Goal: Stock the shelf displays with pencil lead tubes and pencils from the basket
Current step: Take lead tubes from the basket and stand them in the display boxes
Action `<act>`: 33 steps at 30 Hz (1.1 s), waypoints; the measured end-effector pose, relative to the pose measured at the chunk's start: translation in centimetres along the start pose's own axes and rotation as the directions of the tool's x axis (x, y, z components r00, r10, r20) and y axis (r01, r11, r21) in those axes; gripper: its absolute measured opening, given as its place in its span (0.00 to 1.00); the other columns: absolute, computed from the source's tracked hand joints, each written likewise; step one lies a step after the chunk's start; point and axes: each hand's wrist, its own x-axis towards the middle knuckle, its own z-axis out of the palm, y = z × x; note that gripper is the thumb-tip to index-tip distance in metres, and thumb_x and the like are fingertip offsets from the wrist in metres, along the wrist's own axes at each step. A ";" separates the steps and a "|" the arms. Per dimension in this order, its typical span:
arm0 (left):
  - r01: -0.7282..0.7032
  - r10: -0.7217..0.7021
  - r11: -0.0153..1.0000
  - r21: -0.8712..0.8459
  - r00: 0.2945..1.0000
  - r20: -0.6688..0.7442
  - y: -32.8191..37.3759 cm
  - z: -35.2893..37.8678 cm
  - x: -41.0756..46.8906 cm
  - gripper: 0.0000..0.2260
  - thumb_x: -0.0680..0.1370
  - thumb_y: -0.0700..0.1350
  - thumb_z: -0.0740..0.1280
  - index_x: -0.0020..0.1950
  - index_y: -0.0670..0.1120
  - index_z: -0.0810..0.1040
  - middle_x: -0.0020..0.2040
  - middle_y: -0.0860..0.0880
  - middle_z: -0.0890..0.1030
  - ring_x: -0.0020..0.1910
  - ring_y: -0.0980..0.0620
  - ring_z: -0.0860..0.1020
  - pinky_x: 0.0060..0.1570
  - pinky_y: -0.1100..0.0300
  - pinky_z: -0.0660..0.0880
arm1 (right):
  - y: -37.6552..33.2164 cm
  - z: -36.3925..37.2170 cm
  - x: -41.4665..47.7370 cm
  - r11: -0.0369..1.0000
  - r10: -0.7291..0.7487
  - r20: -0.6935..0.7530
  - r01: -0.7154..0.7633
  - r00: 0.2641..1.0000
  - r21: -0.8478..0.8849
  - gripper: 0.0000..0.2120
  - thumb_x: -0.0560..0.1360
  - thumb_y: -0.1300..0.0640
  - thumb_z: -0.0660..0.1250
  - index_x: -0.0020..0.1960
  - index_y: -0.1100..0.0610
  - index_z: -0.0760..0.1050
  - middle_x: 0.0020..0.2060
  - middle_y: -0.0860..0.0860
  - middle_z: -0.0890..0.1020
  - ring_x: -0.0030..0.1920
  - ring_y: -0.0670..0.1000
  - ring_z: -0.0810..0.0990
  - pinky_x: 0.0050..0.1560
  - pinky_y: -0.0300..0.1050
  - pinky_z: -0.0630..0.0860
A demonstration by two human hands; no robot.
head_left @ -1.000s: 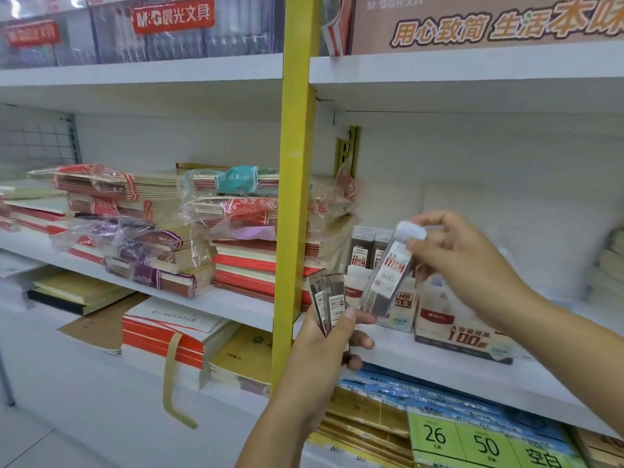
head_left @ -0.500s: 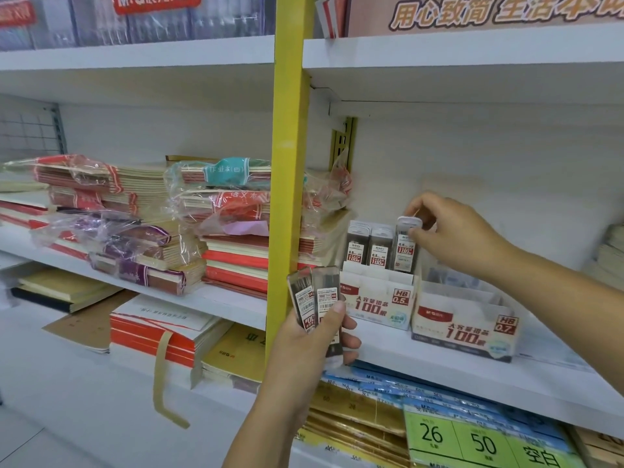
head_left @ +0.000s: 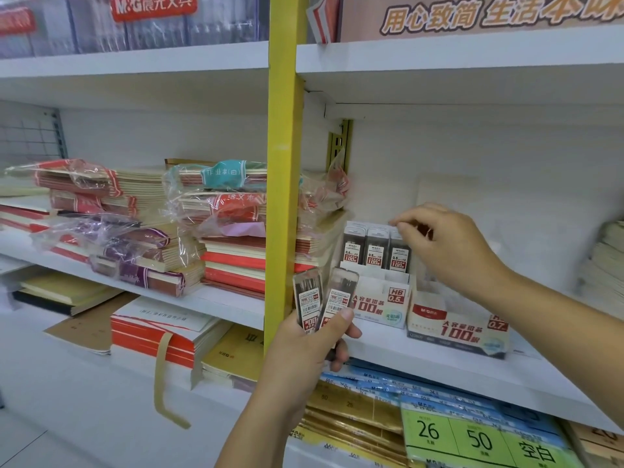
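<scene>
The left grip (head_left: pixel 304 359) clasps two clear plastic pencil lead tubes (head_left: pixel 309 298) before the white shelf (head_left: pixel 439 364). The right grip (head_left: pixel 449 248) pinches the top of the rightmost upright tube (head_left: pixel 398 256) standing in the white cardboard HB 0.5 display box (head_left: pixel 381 300).

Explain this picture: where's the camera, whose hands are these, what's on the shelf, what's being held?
There is no machine here. A person is stocking a shop shelf with bare hands. One camera worn on their head looks forward and down, so both arms come in from the bottom. The left hand grips two lead tubes. The right hand pinches the top of the rightmost tube of three standing in the 0.5 box. Beside it, a 0.7 box sits on the same white shelf. Notebook stacks lie to the left, partly behind the yellow post.
</scene>
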 end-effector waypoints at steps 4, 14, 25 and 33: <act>-0.026 0.026 1.000 0.005 0.998 0.064 0.4 0.6 -0.5 0.03 0.78 0.50 0.71 0.46 0.52 0.83 0.39 0.48 0.85 0.29 0.54 0.75 0.32 0.63 0.75 | -3.4 0.0 -3.5 0.885 0.008 0.293 -0.143 0.956 0.442 0.11 0.74 0.44 0.65 0.56 0.37 0.77 0.44 0.38 0.82 0.39 0.37 0.80 0.37 0.27 0.73; 0.042 -0.034 0.989 -0.140 0.998 0.060 -0.2 0.0 -0.7 0.20 0.68 0.49 0.80 0.57 0.47 0.82 0.44 0.45 0.86 0.38 0.53 0.82 0.35 0.61 0.76 | -2.2 0.5 -5.9 0.728 0.190 0.280 -0.326 0.941 0.602 0.06 0.77 0.60 0.68 0.51 0.51 0.77 0.39 0.49 0.86 0.33 0.47 0.81 0.35 0.40 0.78; -0.065 0.063 0.998 -0.016 0.989 -0.131 -0.3 0.0 -0.3 0.08 0.75 0.48 0.74 0.47 0.63 0.81 0.27 0.54 0.75 0.25 0.58 0.71 0.27 0.66 0.70 | -1.9 -0.2 -7.3 0.867 0.106 0.371 -0.268 0.923 0.420 0.05 0.71 0.54 0.75 0.41 0.48 0.79 0.39 0.47 0.84 0.41 0.47 0.83 0.45 0.41 0.80; 0.010 -0.010 1.000 0.006 0.999 0.046 0.3 0.6 -0.3 0.17 0.78 0.58 0.64 0.60 0.50 0.68 0.42 0.51 0.85 0.30 0.55 0.77 0.29 0.63 0.73 | -2.5 -0.4 -5.1 0.875 -0.010 0.418 -0.195 0.909 0.444 0.33 0.75 0.64 0.69 0.64 0.28 0.67 0.44 0.40 0.80 0.40 0.44 0.83 0.41 0.44 0.82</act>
